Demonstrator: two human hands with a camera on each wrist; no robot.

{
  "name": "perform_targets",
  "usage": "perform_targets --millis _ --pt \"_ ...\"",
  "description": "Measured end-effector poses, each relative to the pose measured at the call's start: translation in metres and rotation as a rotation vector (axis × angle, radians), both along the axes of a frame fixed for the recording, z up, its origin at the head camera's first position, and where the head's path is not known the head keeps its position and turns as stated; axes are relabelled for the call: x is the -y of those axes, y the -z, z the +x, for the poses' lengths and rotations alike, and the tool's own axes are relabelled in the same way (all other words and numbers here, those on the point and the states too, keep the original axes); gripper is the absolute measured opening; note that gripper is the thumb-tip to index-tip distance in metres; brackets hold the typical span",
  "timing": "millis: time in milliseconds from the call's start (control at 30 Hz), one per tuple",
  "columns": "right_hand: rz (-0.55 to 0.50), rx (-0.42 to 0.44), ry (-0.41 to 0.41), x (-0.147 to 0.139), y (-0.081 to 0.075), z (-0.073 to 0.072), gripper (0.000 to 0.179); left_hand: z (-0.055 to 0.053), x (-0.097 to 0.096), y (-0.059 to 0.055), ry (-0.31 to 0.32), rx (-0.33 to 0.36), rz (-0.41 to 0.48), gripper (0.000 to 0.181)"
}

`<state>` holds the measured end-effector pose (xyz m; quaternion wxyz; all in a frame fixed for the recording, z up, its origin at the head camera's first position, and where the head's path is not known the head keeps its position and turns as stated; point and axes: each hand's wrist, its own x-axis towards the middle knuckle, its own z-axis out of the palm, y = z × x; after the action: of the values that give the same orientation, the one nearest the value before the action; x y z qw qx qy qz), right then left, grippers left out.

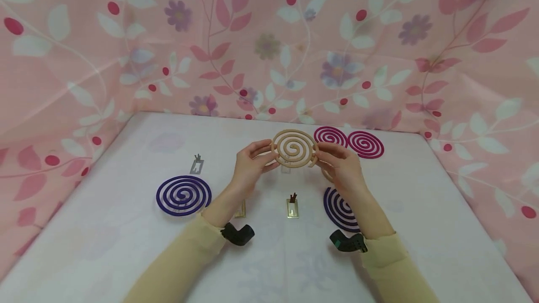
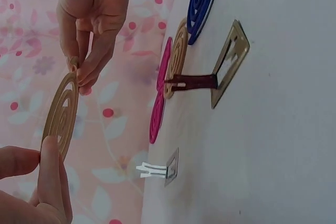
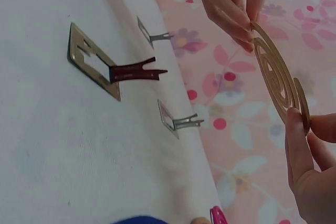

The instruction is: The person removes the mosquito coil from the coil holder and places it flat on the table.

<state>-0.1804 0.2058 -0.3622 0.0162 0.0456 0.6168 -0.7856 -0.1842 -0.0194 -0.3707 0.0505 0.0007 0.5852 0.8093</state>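
Observation:
A tan mosquito coil (image 1: 293, 147) is held up above the table, its flat face tilted toward the head view. My left hand (image 1: 251, 162) pinches its left edge between thumb and fingers. At the opposite edge, my right hand (image 1: 343, 165) pinches the rim, near the coil's outer tail. Both wrist views show the coil nearly edge-on, raised off the white surface. Below it stands a brass coil stand (image 1: 292, 207) with a red-brown forked tab upright. A silver stand (image 1: 286, 168) shows partly behind the coil. Another tan coil (image 1: 327, 176) lies mostly hidden behind my right hand.
A dark blue coil (image 1: 184, 195) is at the left, near a silver stand (image 1: 196, 166). My right wrist covers part of a second blue coil (image 1: 338, 209). Two pink coils (image 1: 366, 144) lie at the back right. My left forearm partly hides a brass stand (image 1: 240, 210).

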Motion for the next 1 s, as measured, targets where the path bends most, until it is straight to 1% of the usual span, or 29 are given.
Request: perform_targets --millis 67,167,233,367,533,633,767,900,1000 --pt "0.005 -0.001 0.011 -0.01 0.0 0.002 0.038 -0.002 -0.01 0.002 0.009 -0.002 0.005 0.041" --pt "-0.024 -0.017 0.023 -0.025 0.002 0.005 0.037 -0.005 -0.025 0.005 0.025 0.001 0.018 0.041" --pt "-0.043 -0.031 0.03 -0.035 0.004 0.007 0.034 -0.006 -0.036 0.006 0.035 0.005 0.022 0.04" --pt "-0.063 -0.03 0.047 -0.054 0.005 0.01 0.026 -0.006 -0.058 0.005 0.045 0.023 0.033 0.039" --pt "-0.083 -0.063 0.044 -0.082 0.001 0.01 0.022 -0.008 -0.091 0.003 0.01 0.035 0.085 0.037" --pt "-0.108 -0.074 0.04 -0.101 -0.001 0.009 0.02 -0.009 -0.111 0.003 -0.006 0.027 0.113 0.036" --pt "-0.111 -0.045 0.041 -0.122 0.0 0.008 0.021 -0.008 -0.136 0.003 -0.031 0.028 0.143 0.035" --pt "-0.115 -0.029 0.027 -0.141 0.004 0.006 0.022 -0.006 -0.157 0.003 -0.072 0.041 0.181 0.033" --pt "-0.117 -0.018 0.017 -0.159 0.005 0.007 0.021 -0.003 -0.177 0.007 -0.112 0.056 0.194 0.033"
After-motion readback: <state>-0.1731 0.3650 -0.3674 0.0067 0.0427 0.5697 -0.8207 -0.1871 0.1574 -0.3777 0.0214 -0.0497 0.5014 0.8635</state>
